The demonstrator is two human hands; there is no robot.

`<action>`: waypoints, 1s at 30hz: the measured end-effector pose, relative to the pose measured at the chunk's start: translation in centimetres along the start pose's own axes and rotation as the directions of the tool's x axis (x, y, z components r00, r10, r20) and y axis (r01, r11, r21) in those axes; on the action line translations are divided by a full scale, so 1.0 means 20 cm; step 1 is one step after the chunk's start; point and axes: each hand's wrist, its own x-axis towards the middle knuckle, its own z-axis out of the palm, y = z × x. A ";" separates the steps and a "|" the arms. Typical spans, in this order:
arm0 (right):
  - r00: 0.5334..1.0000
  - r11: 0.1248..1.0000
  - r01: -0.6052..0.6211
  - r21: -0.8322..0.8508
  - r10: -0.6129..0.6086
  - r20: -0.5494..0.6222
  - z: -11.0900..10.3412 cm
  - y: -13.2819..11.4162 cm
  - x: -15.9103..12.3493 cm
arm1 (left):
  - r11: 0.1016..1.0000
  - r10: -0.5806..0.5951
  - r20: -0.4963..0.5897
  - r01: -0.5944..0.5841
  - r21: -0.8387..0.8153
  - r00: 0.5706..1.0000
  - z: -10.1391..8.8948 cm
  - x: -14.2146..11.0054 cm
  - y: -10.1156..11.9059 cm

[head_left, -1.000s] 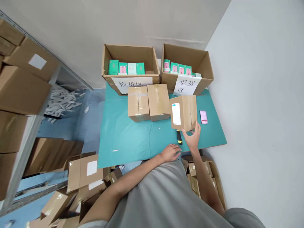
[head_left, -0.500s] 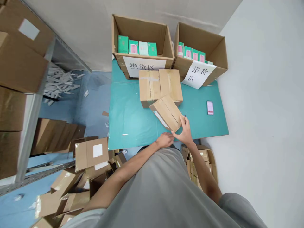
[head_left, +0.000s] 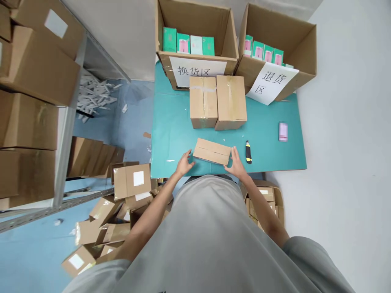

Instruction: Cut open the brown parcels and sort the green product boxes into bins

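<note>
A small cardboard box (head_left: 211, 150) with a slit along its top seam is at the front of the teal table. My right hand (head_left: 237, 166) grips its right end, thumb at the front corner and fingers along the far side. Just off the box's left end, my left hand (head_left: 184, 164) is open with fingers apart, holding nothing. To the right of my right hand lies a black and yellow utility knife (head_left: 248, 153). Behind the box stand two taped cartons side by side, a left carton (head_left: 203, 99) and a right carton (head_left: 230, 101).
Two large open cartons, a left bin (head_left: 198, 16) and a right bin (head_left: 284, 28), hold green and pink boxes and bear paper signs. A phone (head_left: 283, 132) lies at right. Shelved cartons (head_left: 33, 122) and a heap of boxes (head_left: 104, 219) are at left.
The box has turned and come down in front of the two cartons. My left hand has moved left and opened. The utility knife is now in plain sight. The view has shifted.
</note>
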 end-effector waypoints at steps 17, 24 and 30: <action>0.984 0.950 -0.161 0.268 0.174 -0.025 0.02 0.13 0.09 | 0.966 -0.135 -0.199 0.085 -0.244 0.971 0.14 -0.15 0.21; 0.959 0.898 -0.281 0.339 0.272 0.073 -0.02 0.12 0.19 | 0.880 -0.374 -0.242 0.260 -0.398 0.895 0.21 -0.11 0.23; 0.949 0.872 -0.314 0.376 0.301 0.096 0.01 0.20 0.10 | 0.850 -0.436 -0.196 0.331 -0.409 0.878 0.25 -0.22 0.17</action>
